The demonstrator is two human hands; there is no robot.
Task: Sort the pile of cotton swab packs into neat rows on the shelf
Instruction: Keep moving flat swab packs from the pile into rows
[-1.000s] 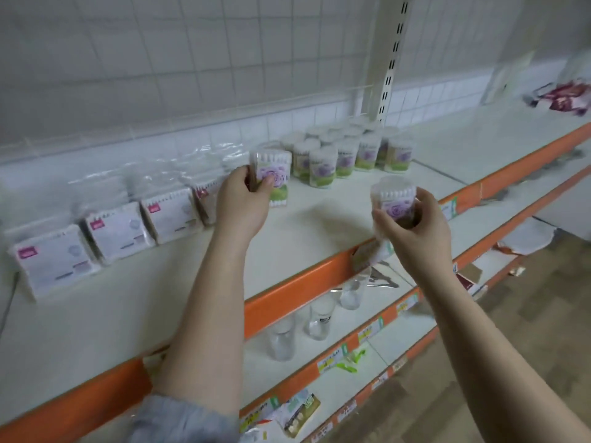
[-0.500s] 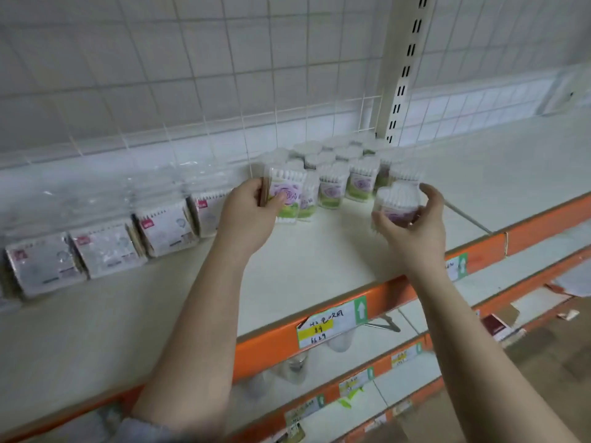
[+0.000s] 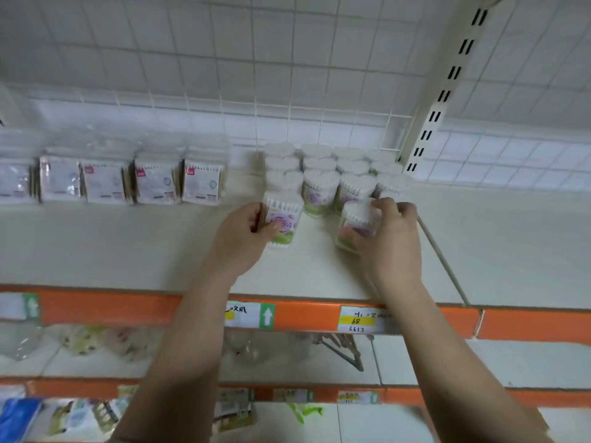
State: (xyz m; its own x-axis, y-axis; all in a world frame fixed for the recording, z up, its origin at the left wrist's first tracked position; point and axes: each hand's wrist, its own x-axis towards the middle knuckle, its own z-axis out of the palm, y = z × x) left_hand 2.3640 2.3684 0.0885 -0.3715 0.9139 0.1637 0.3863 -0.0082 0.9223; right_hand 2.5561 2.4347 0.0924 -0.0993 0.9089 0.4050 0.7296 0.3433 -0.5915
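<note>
My left hand point(image 3: 243, 238) grips a round cotton swab pack with a purple and green label point(image 3: 283, 220) at the front of the leftmost row. My right hand point(image 3: 391, 241) holds a second round swab pack point(image 3: 356, 227), tilted, just in front of the rows. Behind them several round swab packs point(image 3: 321, 190) stand in rows on the white shelf point(image 3: 128, 251). To the left, flat bagged swab packs point(image 3: 156, 182) lean in a line against the wire back grid.
The orange shelf edge point(image 3: 105, 308) carries price labels point(image 3: 361, 319). A slotted upright post point(image 3: 438, 103) rises at the right of the rows. A seam point(image 3: 444, 263) divides the shelf from the adjoining board on the right. Lower shelves hold glass items and bagged goods.
The view has swung to face the shelf squarely. My right hand has carried its pack from beyond the shelf edge up to the front of the rows. My left hand stays on its pack.
</note>
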